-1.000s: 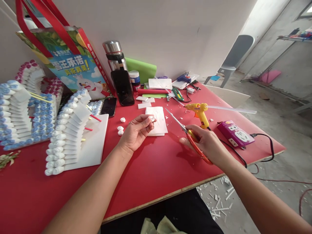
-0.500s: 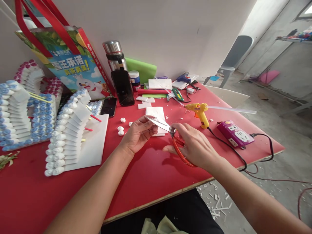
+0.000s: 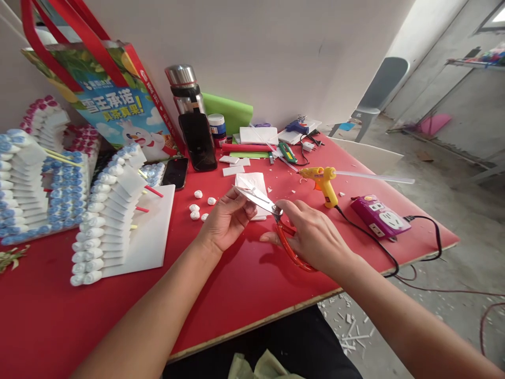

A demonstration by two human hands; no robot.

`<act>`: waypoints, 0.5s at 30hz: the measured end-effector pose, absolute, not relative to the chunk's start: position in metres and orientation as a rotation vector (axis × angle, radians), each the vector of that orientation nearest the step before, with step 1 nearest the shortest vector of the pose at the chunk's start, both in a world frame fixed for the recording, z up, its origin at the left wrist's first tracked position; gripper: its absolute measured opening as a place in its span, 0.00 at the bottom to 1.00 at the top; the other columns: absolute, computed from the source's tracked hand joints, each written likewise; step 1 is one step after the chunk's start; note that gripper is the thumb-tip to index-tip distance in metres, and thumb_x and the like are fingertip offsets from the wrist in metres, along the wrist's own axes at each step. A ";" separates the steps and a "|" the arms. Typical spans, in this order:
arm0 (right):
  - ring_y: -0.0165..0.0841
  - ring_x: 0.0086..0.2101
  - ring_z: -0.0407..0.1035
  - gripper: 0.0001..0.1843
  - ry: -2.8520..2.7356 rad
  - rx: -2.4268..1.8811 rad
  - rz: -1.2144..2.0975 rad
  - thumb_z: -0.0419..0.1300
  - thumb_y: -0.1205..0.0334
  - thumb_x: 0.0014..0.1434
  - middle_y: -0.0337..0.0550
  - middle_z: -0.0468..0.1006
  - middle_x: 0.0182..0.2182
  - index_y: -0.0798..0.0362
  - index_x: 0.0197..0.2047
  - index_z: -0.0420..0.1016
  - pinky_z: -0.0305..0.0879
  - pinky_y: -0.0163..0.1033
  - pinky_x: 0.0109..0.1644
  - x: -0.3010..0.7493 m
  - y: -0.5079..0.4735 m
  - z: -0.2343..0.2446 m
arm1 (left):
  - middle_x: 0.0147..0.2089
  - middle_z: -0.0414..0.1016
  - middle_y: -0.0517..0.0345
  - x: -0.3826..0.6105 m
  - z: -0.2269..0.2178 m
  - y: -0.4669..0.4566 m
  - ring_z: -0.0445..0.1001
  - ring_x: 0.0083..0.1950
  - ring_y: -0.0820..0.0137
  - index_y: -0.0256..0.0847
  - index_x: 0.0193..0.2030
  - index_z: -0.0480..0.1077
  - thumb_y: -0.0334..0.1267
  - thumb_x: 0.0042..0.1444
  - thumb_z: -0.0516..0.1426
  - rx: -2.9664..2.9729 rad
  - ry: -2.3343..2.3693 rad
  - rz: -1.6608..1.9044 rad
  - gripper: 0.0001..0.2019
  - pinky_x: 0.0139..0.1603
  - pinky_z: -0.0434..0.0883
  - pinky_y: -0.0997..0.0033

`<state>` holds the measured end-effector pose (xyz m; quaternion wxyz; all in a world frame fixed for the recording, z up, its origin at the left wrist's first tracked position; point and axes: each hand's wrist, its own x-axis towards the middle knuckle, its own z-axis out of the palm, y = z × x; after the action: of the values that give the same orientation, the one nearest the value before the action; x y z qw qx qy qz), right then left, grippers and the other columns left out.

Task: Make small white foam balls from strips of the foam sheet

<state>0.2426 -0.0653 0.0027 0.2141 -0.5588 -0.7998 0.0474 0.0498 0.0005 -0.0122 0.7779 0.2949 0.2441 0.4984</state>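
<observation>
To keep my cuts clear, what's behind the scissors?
Behind the scissors, white sheets show above and below the blades; the parts behind the blades and left hand are hidden.

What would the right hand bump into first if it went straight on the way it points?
Probably the left hand, near the tip of the scissors that the right hand holds. The white stack behind seems to lie lower, though depth is unclear.

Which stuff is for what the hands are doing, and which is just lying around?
Seems part of the job:
scissors, in the right hand
small white rolls
white paper
maybe the yellow glue gun

Seems just lying about:
silver bottle
carrier bag
flat black phone
</observation>
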 end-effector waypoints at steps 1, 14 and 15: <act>0.33 0.27 0.63 0.27 -2.210 -1.560 0.130 0.56 0.38 0.63 0.44 0.71 0.32 0.53 0.50 0.70 0.52 0.36 0.30 0.242 -0.065 0.002 | 0.24 0.69 0.63 0.051 -0.013 0.000 0.68 0.26 0.79 0.36 0.31 0.74 0.31 0.50 0.69 0.626 0.522 1.079 0.08 0.32 0.71 0.78; 0.34 0.27 0.65 0.21 -2.136 -1.634 0.161 0.56 0.45 0.65 0.45 0.73 0.31 0.54 0.49 0.71 0.54 0.36 0.30 0.243 -0.075 -0.006 | 0.25 0.66 0.63 0.055 -0.015 -0.002 0.66 0.26 0.78 0.36 0.29 0.71 0.32 0.52 0.68 0.631 0.527 1.012 0.09 0.32 0.69 0.77; 0.33 0.26 0.64 0.20 -2.123 -1.646 0.187 0.56 0.45 0.65 0.45 0.73 0.31 0.54 0.48 0.71 0.54 0.36 0.30 0.244 -0.077 -0.006 | 0.25 0.66 0.63 0.056 -0.015 -0.003 0.66 0.26 0.78 0.37 0.30 0.71 0.32 0.52 0.68 0.633 0.531 1.005 0.09 0.33 0.70 0.76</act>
<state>0.2436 -0.0773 -0.0062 0.2226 -0.5959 -0.7686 0.0679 0.0562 -0.0030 -0.0149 0.7958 0.2948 0.2471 0.4677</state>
